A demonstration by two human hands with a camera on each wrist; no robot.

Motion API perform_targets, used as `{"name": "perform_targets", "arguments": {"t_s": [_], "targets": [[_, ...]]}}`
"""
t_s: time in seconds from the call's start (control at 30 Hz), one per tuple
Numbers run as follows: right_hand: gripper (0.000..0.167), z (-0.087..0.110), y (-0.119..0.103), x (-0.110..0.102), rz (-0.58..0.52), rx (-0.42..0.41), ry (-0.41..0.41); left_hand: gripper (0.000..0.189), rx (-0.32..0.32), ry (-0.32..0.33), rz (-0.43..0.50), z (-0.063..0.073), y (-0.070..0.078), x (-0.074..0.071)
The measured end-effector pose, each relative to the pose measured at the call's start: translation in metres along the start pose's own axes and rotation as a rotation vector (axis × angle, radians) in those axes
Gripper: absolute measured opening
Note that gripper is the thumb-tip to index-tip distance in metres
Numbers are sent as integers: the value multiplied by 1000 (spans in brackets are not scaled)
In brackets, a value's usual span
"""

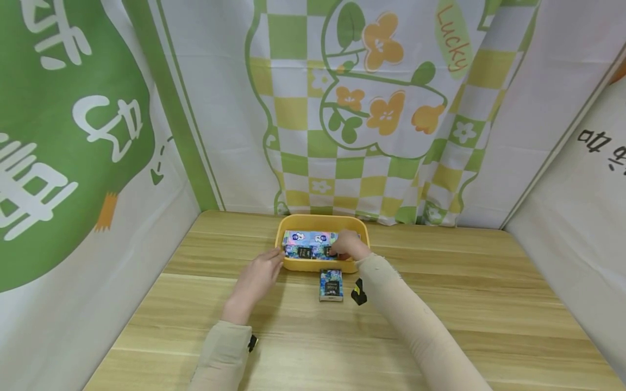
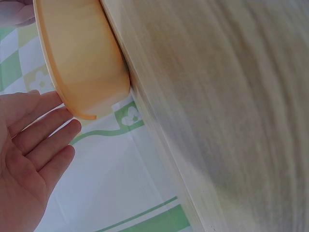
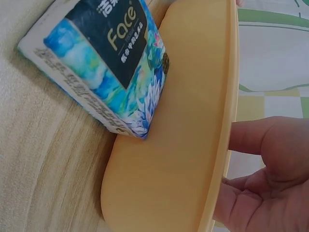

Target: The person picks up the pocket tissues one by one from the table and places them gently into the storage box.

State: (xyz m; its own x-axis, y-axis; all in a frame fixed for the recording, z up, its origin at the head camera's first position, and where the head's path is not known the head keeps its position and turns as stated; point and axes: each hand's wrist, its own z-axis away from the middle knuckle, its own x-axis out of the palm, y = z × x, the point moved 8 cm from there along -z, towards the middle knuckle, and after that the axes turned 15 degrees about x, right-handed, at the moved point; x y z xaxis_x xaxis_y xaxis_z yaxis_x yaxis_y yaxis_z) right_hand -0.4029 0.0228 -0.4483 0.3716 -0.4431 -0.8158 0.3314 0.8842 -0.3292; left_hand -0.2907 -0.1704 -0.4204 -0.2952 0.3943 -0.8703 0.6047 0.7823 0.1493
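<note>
A yellow plastic basket [image 1: 313, 265] stands at the back of the table with several tissue packs inside. Pink-and-blue packs [image 1: 307, 238] lie along its far side, and blue floral packs [image 1: 299, 252] with dark labels line the near side. My left hand [image 1: 261, 271] is at the basket's left end, its straight fingers at the rim. Over the right part of the basket, my right hand [image 1: 350, 244] reaches in among the packs; its fingertips are hidden behind the wall in the right wrist view. One blue "Face" tissue pack [image 3: 111, 58] lies outside, by the front wall.
The wooden table [image 1: 293, 336] runs back to a hanging printed cloth [image 1: 362, 179] just behind the basket. White and green cloth walls close off both sides. Black wrist-camera parts [image 1: 359, 293] show beside the right sleeve.
</note>
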Motion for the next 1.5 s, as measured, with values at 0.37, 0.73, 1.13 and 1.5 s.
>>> {"name": "perform_targets", "arguments": {"t_s": [0.37, 0.73, 1.13, 1.5], "targets": [[17, 0, 2, -1, -11, 4, 17, 27, 16, 21, -6, 0, 2, -1], [18, -1, -1, -4, -2, -9, 71, 28, 6, 8, -2, 0, 0, 1], [16, 1, -3, -6, 74, -17, 116, 28, -13, -17, 11, 0, -1, 2], [15, -3, -3, -8, 44, -27, 129, 28, -7, 0, 9, 1, 0, -1]]}}
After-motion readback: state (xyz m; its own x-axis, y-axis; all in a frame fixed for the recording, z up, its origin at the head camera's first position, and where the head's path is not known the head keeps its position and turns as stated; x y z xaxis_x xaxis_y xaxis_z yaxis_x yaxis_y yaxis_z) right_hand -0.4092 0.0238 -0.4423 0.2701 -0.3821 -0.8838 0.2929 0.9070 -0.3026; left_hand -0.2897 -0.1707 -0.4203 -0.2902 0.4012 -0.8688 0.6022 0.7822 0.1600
